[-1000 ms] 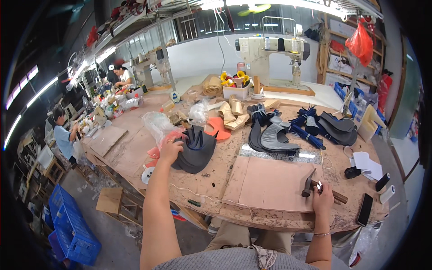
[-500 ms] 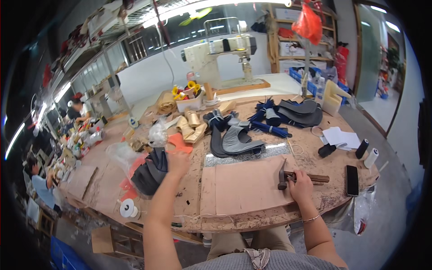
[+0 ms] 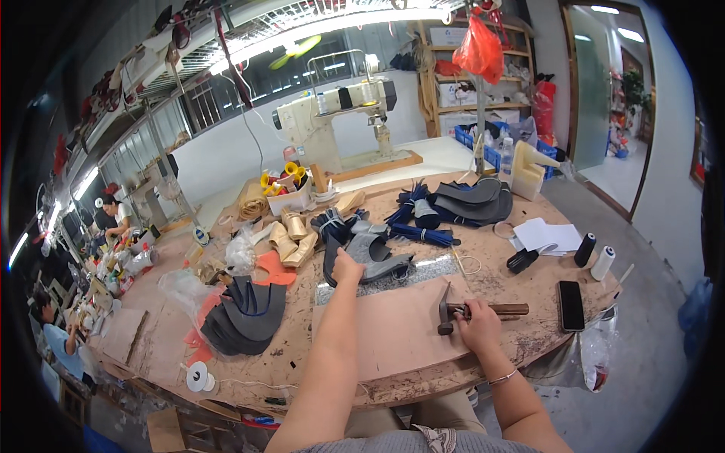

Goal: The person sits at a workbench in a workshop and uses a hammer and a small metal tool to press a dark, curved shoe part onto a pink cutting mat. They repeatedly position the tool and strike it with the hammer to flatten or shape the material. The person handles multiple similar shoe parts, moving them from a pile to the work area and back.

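My left hand [image 3: 347, 269] reaches over the middle of the table, its fingers closed on the edge of a dark grey curved piece [image 3: 384, 273] that looks like a shoe-upper part. Other grey pieces lie under and around it, partly on a speckled stone slab [image 3: 440, 265]. My right hand [image 3: 480, 328] is wrapped around the handle of a hammer [image 3: 445, 314], whose head lies over a pale flat board [image 3: 389, 336]. At the left sits a fanned stack of dark grey curved pieces [image 3: 245, 317].
Gold pieces [image 3: 293, 238], an orange scrap [image 3: 273, 270] and navy bundles [image 3: 423, 234] lie farther back. Thread cones [image 3: 603, 264], a phone [image 3: 571, 306] and white papers [image 3: 545, 235] are at the right. A sewing machine [image 3: 340, 121] stands behind. Other people [image 3: 60, 336] work at far left.
My left hand has moved right from the left stack to the grey pieces in the middle. That stack is now uncovered. My right hand stays on the hammer; the view has shifted.
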Demonstrator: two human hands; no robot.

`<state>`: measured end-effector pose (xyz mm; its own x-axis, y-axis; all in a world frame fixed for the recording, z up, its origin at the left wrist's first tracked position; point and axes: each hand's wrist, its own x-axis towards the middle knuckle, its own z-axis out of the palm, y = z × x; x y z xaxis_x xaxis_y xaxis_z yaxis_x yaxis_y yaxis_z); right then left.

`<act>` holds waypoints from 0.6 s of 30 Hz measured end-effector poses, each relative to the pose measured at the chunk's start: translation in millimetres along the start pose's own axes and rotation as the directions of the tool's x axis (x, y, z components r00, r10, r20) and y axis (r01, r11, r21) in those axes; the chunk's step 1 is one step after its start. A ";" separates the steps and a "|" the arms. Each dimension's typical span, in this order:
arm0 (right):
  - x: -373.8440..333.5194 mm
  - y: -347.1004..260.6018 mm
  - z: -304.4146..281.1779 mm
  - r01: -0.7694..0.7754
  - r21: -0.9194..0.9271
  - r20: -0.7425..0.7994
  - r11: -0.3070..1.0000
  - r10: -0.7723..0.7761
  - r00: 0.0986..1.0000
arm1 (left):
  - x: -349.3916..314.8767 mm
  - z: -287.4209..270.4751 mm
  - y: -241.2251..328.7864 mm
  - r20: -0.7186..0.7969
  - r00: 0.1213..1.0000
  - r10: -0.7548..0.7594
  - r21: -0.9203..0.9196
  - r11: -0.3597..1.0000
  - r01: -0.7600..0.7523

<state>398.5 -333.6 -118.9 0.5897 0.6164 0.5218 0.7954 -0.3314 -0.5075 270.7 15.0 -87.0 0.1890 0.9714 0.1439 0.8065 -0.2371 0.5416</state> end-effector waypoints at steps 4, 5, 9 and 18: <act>1.7 -2.6 7.6 0.019 0.046 -0.005 0.999 -0.019 1.000 | 17.9 8.6 -36.1 -0.177 0.977 0.118 -0.705 0.678 -0.209; 1.0 -0.7 4.9 -0.001 0.059 -0.022 0.998 0.002 1.000 | 10.2 -1.9 -23.2 -0.157 0.982 0.109 -0.890 0.415 -0.189; -2.5 -1.1 -0.9 -0.033 0.108 -0.112 0.994 0.046 0.993 | -52.5 -64.7 1.9 0.002 0.999 0.047 -0.981 -0.195 0.011; 8.6 -145.5 -9.3 0.262 0.663 -0.089 0.701 -0.274 0.958 | -190.6 -81.5 -16.2 -0.036 0.983 0.183 -0.999 0.009 -0.039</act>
<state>289.1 -286.7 -34.2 0.3593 0.6174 0.6998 0.6198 0.4027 -0.6735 176.0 -167.4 -55.7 0.3124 0.9106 0.2705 -0.5596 -0.0537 0.8270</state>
